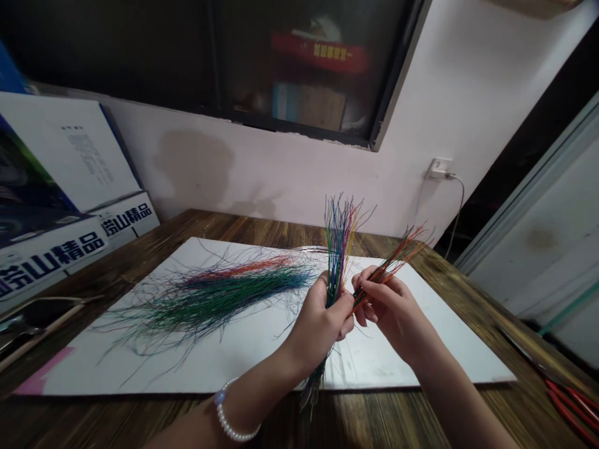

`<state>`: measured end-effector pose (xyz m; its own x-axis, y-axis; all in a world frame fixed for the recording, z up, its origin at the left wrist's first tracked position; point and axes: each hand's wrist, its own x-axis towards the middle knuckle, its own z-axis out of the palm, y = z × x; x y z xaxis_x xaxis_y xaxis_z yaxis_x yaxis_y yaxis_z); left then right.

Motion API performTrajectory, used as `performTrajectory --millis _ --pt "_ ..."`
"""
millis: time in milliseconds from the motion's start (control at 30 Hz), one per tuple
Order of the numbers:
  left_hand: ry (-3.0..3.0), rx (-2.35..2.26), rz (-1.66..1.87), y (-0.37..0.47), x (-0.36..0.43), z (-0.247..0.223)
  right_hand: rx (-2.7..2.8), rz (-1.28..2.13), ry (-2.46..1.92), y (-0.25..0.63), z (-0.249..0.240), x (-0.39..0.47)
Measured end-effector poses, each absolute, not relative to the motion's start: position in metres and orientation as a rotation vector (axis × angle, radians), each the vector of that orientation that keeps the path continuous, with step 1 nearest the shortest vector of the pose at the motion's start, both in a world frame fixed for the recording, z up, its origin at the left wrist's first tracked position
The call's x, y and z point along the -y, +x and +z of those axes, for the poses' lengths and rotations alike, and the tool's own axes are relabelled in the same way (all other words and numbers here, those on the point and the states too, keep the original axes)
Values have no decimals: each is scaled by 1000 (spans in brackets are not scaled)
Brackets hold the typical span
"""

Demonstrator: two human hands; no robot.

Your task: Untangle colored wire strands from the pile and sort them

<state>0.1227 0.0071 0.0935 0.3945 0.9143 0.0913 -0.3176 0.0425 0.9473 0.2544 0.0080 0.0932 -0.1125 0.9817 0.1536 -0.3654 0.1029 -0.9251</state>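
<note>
My left hand [322, 315] is wrapped round an upright bundle of thin coloured wires [337, 240], mostly blue and green with some purple and yellow at the top. The lower ends hang below the fist, over the board's front edge. Close on its right, my right hand [386, 299] pinches a smaller bunch of orange and green wires [397, 260], tilted up to the right. The lower end of this bunch meets the left fingers. A large loose pile of green, blue and red wires [219, 296] lies on the white board [262, 355].
The board rests on a wooden table [374, 418]. Red-handled scissors [568, 402] lie at the right edge. Printed boxes [70, 249] stand at the left. Behind are a wall with a dark window [243, 62] and a socket [438, 168] with a plugged-in cable.
</note>
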Motion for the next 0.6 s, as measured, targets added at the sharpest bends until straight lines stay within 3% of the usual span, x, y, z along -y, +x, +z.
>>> performTrajectory --millis 600 --pt "1201 -668 1061 124 -11 87 1178 1335 -848 256 89 -9"
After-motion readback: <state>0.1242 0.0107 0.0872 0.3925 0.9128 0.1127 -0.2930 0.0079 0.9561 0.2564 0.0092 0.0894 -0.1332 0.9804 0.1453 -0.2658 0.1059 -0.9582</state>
